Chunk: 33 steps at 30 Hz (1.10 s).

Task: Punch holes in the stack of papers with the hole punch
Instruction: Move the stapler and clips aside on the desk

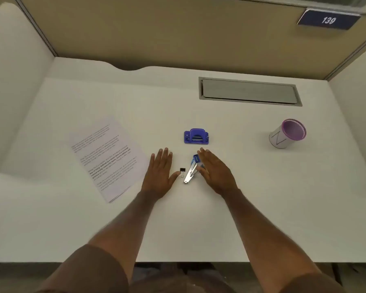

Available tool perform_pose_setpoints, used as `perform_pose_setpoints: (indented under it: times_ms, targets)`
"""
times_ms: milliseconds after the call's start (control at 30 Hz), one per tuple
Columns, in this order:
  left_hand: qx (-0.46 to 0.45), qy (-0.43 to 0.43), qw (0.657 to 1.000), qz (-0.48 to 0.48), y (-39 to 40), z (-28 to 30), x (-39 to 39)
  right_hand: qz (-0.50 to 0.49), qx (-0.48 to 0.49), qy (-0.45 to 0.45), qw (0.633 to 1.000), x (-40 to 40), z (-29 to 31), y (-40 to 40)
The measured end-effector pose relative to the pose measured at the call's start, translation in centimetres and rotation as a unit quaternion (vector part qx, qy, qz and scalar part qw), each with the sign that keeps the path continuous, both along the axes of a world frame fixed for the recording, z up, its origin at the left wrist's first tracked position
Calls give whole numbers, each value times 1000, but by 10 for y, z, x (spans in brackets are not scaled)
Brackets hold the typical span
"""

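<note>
The desk (241,187) is seen to carry, largest first, the papers (108,157) at left centre, untouched, then the punch (196,136) at centre. Both hands are laid flat and empty at lower centre, left hand (160,174) beside a clip (182,171), right hand (216,172) partly over a stapler (191,171). Nothing is judged begun; next the papers would need squaring and feeding into the punch slot.

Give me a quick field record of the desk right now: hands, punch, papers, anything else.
left hand: flat on desk, empty
right hand: open, empty, partly over stapler
hole punch: blue, beyond both hands, untouched
stack of papers: left of hands, not in punch
binder clip: between hands
cup: far right, upright
</note>
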State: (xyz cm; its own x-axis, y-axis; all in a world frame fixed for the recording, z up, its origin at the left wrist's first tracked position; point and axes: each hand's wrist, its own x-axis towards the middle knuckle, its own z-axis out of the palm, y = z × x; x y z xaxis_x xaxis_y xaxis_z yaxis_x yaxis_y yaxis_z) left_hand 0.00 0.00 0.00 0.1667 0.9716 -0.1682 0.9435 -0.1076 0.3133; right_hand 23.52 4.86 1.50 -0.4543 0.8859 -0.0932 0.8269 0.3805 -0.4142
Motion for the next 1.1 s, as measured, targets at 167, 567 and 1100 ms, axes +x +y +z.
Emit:
perform_pose_setpoints:
  times_ms: [167,567,1100]
  targets:
    - [11,21,1000,3,-4,-13,3,-19,-11,39,999,0,-15,2]
    - [60,2,998,14,-5,-35,2,-41,46,113,992,4,-45,-1]
    - [72,-14,997,24,-5,-36,2,35,13,118,992,19,-45,2]
